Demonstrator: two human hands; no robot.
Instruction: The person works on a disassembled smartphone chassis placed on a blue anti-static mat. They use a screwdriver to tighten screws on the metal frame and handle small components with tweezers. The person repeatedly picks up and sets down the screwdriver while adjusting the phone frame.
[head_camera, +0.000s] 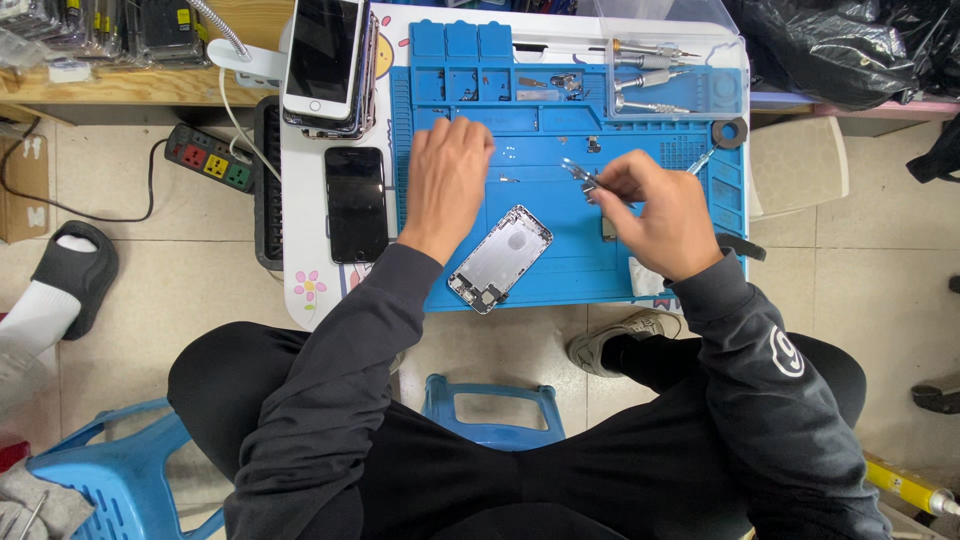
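Note:
A silver phone back housing (502, 257) lies tilted on the blue repair mat (560, 130), between my two hands. My left hand (446, 180) hovers over the mat's left part, fingers curled downward, with nothing visible in it. My right hand (660, 215) pinches a small metal tool (580, 174), thin like tweezers, whose tip points left over the mat's middle. Small screws and metal parts lie in the mat's upper trays (545, 88).
A black phone (355, 203) lies on the white table left of the mat, and a stack of phones (325, 60) stands behind it. Screwdrivers sit in a clear tray (665, 75). A power strip (210, 158), a blue stool (490, 405) and another person's slippered foot (60, 285) are on the floor.

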